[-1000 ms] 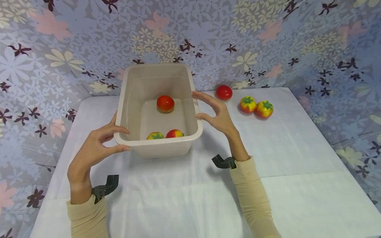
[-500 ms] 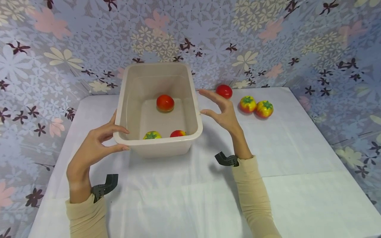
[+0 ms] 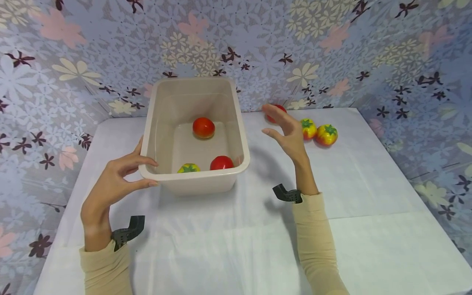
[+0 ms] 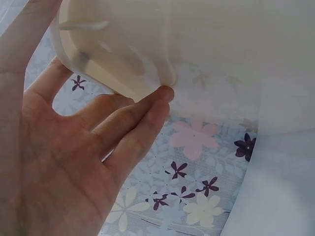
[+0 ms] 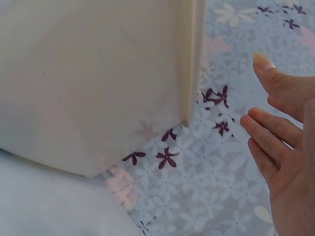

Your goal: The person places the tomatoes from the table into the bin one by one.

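Note:
A beige plastic bin [image 3: 199, 176] stands at the back of the white-covered table in the head view. Inside lie a red tomato [image 3: 203, 128], another red tomato [image 3: 222, 162] and a yellow one with a green top [image 3: 189, 168], the latter two partly hidden by the front wall. My left hand [image 3: 112, 180] grips the bin's front-left corner, one finger over the rim and the thumb at the front. In the left wrist view, fingertips [image 4: 165, 94] touch the bin's side. My right hand [image 3: 289, 133] hovers right of the bin, thumb and fingers apart, holding nothing.
Behind the right hand, a red tomato [image 3: 279, 112] is partly covered. Beside it sit a yellow-red tomato with a green top [image 3: 309, 129] and a similar one [image 3: 326, 135]. A flowered wall covering [image 3: 265, 45] rises behind the table [image 3: 368, 246].
My right hand has let go of the bin's right rim and moved right. Inside the bin, the front-right tomato has rolled and the green-topped one shifted slightly left. My left hand keeps its hold.

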Available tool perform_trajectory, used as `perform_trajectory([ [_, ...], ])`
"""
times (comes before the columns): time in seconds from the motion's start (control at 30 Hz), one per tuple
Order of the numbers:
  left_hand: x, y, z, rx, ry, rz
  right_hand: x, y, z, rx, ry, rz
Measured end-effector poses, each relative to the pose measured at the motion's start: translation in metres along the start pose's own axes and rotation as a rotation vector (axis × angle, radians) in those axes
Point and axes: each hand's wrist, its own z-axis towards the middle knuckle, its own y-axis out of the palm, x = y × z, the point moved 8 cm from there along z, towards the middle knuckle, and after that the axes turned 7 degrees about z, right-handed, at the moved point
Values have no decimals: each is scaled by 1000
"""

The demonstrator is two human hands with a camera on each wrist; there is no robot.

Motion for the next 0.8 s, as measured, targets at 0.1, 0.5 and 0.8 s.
perform_trajectory([
  [0.1,0,0,0,12,20,-20,1,-8,-1,23,-11,22],
  [0.5,2,-2,0,58,125,-38,13,-51,-10,182,19,27],
  [0.8,3,-1,1,58,156,-14,40,-93,-26,412,108,164],
])
